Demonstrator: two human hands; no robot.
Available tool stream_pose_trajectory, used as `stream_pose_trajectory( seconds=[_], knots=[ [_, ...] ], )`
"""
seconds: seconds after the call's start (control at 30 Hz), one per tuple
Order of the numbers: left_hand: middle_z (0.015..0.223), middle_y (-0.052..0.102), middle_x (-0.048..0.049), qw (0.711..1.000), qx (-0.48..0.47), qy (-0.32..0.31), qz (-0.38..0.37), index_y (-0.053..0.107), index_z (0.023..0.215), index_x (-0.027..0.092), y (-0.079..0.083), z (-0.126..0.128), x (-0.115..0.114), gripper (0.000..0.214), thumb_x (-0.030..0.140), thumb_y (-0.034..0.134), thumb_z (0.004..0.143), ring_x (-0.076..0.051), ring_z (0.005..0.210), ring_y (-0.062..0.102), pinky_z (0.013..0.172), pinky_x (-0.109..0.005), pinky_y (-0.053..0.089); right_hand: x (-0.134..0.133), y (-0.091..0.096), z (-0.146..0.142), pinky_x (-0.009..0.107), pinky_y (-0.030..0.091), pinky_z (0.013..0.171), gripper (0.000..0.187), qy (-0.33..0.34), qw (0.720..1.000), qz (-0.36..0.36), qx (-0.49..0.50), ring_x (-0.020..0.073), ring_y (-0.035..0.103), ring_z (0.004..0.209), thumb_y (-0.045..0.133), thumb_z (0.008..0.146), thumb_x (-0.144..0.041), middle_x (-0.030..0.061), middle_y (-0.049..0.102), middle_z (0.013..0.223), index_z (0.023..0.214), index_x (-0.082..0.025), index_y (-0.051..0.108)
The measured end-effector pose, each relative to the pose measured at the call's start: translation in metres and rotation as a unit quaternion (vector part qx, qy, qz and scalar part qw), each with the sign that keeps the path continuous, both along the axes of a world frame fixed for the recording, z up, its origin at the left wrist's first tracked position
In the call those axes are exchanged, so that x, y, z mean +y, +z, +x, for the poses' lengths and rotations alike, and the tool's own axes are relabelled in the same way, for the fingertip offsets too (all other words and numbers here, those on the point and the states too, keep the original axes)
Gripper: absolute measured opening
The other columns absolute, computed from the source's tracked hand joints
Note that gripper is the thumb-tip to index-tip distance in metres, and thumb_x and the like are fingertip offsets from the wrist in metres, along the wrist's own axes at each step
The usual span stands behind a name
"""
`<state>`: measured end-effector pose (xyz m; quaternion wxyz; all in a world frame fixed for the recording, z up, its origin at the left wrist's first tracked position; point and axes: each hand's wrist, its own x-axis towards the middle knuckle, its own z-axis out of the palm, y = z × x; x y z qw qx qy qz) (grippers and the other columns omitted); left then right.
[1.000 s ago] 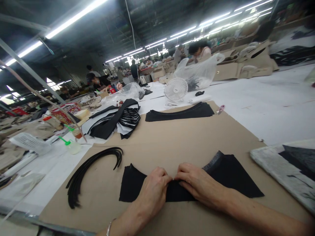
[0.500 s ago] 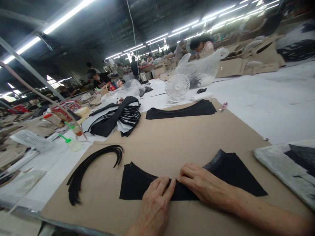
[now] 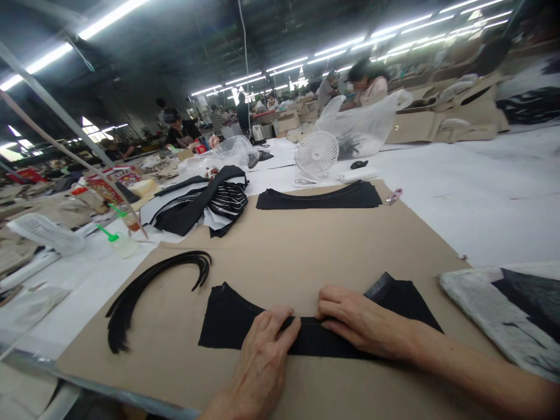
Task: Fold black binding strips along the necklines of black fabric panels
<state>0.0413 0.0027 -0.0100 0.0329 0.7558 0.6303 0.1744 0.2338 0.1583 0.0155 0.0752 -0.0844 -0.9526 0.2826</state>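
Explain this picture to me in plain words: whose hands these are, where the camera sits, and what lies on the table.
The camera is worn on a person's head, looking down at their own two bare hands. The left hand and right hand press flat on a curved black fabric piece, gripping nothing. It lies on a brown cardboard sheet. Nearby lie a bundle of thin curved black strips, another black fabric piece and a small white table fan. Other workers sit further back.

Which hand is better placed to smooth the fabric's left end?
Left. The left hand rests on the black fabric nearest that end; the right hand presses its middle.
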Motion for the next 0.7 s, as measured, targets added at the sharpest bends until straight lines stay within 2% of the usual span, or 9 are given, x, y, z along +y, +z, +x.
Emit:
stream_pose_trajectory(
  seconds=[0.13, 0.23, 0.33, 0.53, 0.7],
  knots=[
    [0.110, 0.060, -0.0050, 0.998, -0.021, -0.024, -0.061, 0.050, 0.133, 0.023, 0.006, 0.001, 0.007, 0.057, -0.002, 0.037, 0.083, -0.020, 0.101, 0.051, 0.092, -0.035, 0.046, 0.004, 0.000, 0.008, 0.030, 0.042, 0.079, 0.013, 0.010, 1.000, 0.000, 0.005, 0.0172, 0.051, 0.088, 0.046, 0.094, -0.014, 0.0044, 0.055, 0.092, 0.086, -0.019, 0.055],
    [0.104, 0.059, -0.0044, 0.996, 0.024, -0.032, -0.082, 0.041, 0.141, 0.030, 0.010, 0.004, 0.011, 0.065, 0.000, 0.041, 0.083, -0.021, 0.095, 0.051, 0.088, -0.038, 0.045, 0.008, -0.001, 0.014, 0.031, 0.042, 0.079, 0.014, 0.016, 1.000, 0.009, 0.006, 0.0175, 0.051, 0.087, 0.045, 0.093, -0.013, 0.0047, 0.055, 0.092, 0.085, -0.019, 0.055],
    [0.101, 0.057, -0.0046, 0.995, 0.062, -0.039, -0.073, 0.040, 0.141, 0.035, 0.009, 0.006, 0.012, 0.066, 0.002, 0.044, 0.084, -0.022, 0.092, 0.051, 0.085, -0.039, 0.045, 0.010, -0.001, 0.020, 0.031, 0.042, 0.079, 0.014, 0.017, 1.000, 0.013, 0.010, 0.0174, 0.051, 0.088, 0.045, 0.093, -0.012, 0.0049, 0.055, 0.092, 0.086, -0.018, 0.056],
    [0.124, 0.053, -0.0075, 0.994, 0.070, -0.084, -0.026, 0.044, 0.139, 0.026, 0.004, 0.006, 0.013, 0.061, -0.003, 0.038, 0.085, -0.022, 0.110, 0.048, 0.094, -0.037, 0.041, 0.017, -0.001, 0.032, 0.031, 0.041, 0.081, 0.012, 0.025, 0.999, 0.022, 0.014, 0.0173, 0.050, 0.088, 0.047, 0.092, -0.012, 0.0044, 0.054, 0.091, 0.087, -0.018, 0.056],
    [0.110, 0.060, -0.0043, 0.990, 0.050, -0.112, -0.075, 0.047, 0.133, 0.020, 0.011, 0.011, 0.023, 0.051, 0.000, 0.040, 0.087, -0.020, 0.098, 0.050, 0.091, -0.034, 0.041, 0.024, 0.000, 0.037, 0.031, 0.040, 0.080, 0.005, 0.024, 0.999, 0.043, 0.010, 0.0179, 0.049, 0.088, 0.052, 0.091, -0.016, 0.0041, 0.054, 0.092, 0.088, -0.018, 0.055]
  ],
)
